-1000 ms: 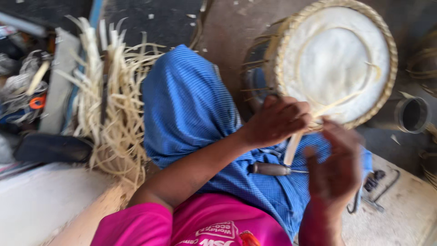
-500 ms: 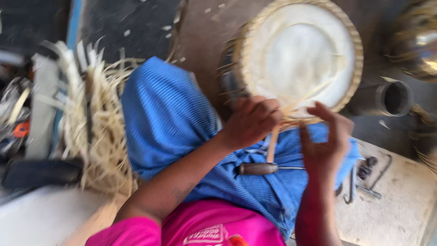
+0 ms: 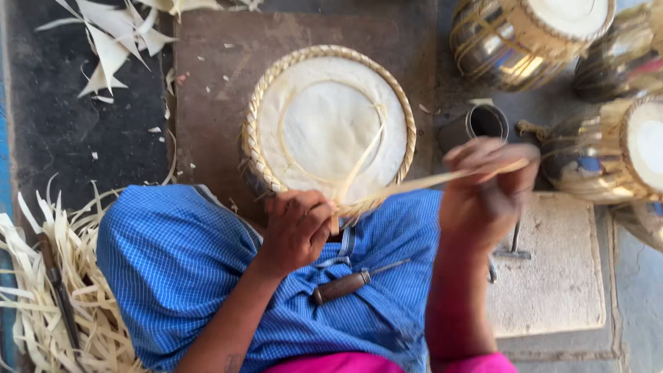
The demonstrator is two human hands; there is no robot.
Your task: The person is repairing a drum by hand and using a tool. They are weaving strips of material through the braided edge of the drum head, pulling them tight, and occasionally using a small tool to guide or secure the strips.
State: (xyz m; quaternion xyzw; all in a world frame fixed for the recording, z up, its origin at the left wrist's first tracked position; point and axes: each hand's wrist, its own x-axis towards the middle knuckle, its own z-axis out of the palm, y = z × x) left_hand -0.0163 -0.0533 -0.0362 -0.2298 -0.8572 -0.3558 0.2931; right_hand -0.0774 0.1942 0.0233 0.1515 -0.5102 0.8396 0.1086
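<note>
Pale strip [image 3: 421,183] stretched taut, long axis running from the drum's near rim up and rightward, right hand [image 3: 487,197] pinching its far-right end, left hand [image 3: 297,228] closed on the near-left end at the drum [image 3: 328,121], wooden-handled awl [image 3: 349,283] lying on the blue cloth [image 3: 186,262] near.

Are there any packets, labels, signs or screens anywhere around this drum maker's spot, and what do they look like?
None: no package, label, sign or screen shows in this view.
What is there instead: a round drum with a pale skin and plaited rim, shiny metal drums at upper right, a dark metal cup, a wooden-handled tool on the blue cloth, and pale strips heaped at left.
</note>
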